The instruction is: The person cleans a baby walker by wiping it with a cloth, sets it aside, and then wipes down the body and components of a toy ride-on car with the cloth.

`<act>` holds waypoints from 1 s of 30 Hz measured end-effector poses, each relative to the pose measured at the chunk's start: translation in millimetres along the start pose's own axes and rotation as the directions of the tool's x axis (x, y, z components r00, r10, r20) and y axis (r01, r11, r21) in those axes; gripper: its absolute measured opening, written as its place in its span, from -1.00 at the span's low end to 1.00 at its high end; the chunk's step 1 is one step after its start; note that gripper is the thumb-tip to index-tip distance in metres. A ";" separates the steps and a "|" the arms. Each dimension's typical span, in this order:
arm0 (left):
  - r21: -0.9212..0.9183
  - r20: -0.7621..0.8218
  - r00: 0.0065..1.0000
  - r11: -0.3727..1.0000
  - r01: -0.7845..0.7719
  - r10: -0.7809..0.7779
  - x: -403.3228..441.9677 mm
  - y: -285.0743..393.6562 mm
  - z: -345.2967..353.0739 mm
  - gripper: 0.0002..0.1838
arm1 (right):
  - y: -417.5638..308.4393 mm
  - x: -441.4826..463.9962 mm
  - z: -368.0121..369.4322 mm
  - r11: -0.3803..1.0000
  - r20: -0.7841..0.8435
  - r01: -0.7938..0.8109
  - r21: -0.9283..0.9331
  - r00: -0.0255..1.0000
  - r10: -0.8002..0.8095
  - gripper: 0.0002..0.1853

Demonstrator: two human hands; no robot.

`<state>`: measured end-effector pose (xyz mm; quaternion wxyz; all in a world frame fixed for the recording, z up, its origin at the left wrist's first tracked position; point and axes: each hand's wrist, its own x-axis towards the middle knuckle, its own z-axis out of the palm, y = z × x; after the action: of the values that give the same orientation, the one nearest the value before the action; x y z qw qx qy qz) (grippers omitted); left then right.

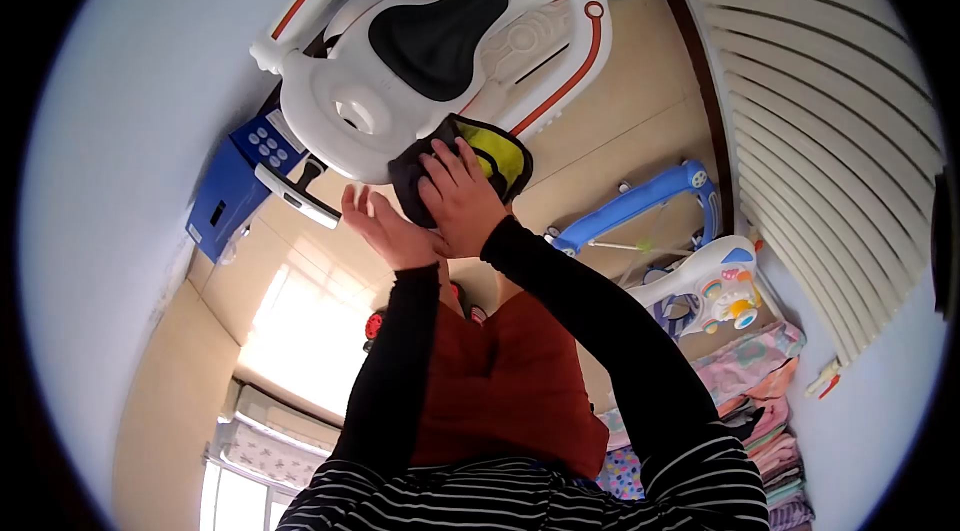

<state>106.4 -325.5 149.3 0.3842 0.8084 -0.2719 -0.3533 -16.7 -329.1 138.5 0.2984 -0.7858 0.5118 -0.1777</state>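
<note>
A black cloth item with a yellow-green inside (508, 159), perhaps a pouch or a cap, is in my right hand (462, 193). The fingers of that hand lie across its dark outer side, and its opening faces right. My left hand (393, 233) is just below and to the left, fingers apart and slightly bent, with nothing visible in it. Whether its edge touches the cloth cannot be made out. Just beyond both hands stands a white ride-on toy (345, 116) with a black seat (440, 41) and red-orange trim.
A blue box (225, 196) stands at the left by the wall. To the right are a blue baby-walker frame (630, 206) and a white toy tray (725, 281). Folded cloths (765, 401) are stacked at the lower right, below a white slatted radiator (810, 131).
</note>
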 end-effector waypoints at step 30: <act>0.385 -0.127 0.929 0.881 -0.276 0.346 66.2 32.9 37.7 -0.05 | 162.0 35.9 -80.6 0.919 -0.074 -0.110 -0.379 0.993 0.088 -0.73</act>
<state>111.3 -407.1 134.9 0.3055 0.8409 -0.4204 -0.1511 -162.1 -433.2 93.3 0.1338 -0.7967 0.5837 -0.0811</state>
